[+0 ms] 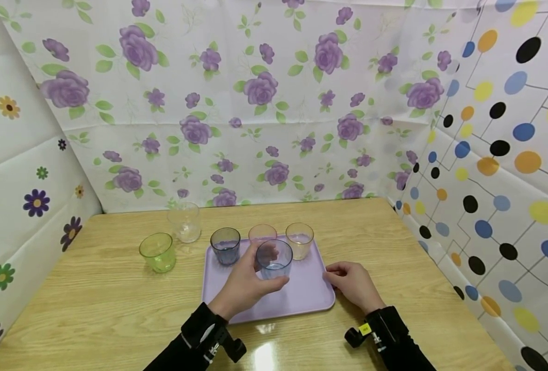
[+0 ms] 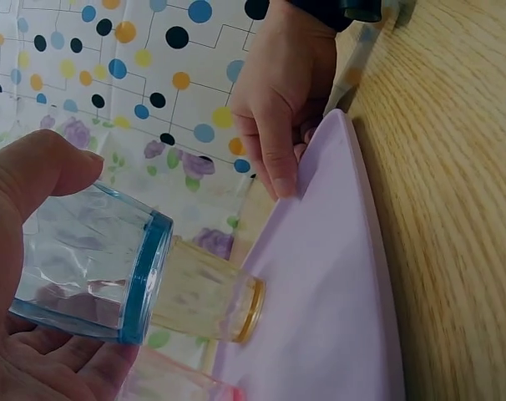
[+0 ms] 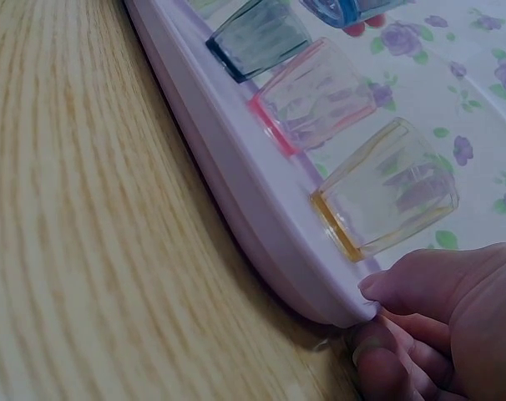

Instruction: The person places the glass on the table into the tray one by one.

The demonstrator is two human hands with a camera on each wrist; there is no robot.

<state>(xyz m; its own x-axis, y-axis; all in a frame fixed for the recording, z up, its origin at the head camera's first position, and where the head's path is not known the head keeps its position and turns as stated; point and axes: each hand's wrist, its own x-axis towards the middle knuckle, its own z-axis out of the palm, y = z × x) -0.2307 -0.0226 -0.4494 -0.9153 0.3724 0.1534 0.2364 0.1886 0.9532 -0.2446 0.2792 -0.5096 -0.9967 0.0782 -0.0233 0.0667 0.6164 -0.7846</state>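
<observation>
A lilac tray (image 1: 301,296) lies on the wooden table (image 1: 93,309). My left hand (image 1: 262,278) grips a blue clear cup (image 1: 276,257) over the tray's middle, thumb on one side and fingers on the other. In the left wrist view the blue cup (image 2: 94,259) is tilted in my palm; whether it touches the tray (image 2: 320,292) I cannot tell. Behind it on the tray stand a dark grey-blue cup (image 1: 225,246), a pink cup (image 1: 261,234) and an amber cup (image 1: 299,241). My right hand (image 1: 336,273) pinches the tray's right rim (image 3: 236,175), thumb on top and fingers beneath.
Left of the tray, on the bare table, stand a green cup (image 1: 158,251) and a colourless clear cup (image 1: 184,221). Flowered cloth walls (image 1: 255,103) close in the back and left; a dotted cloth wall (image 1: 496,154) closes in the right.
</observation>
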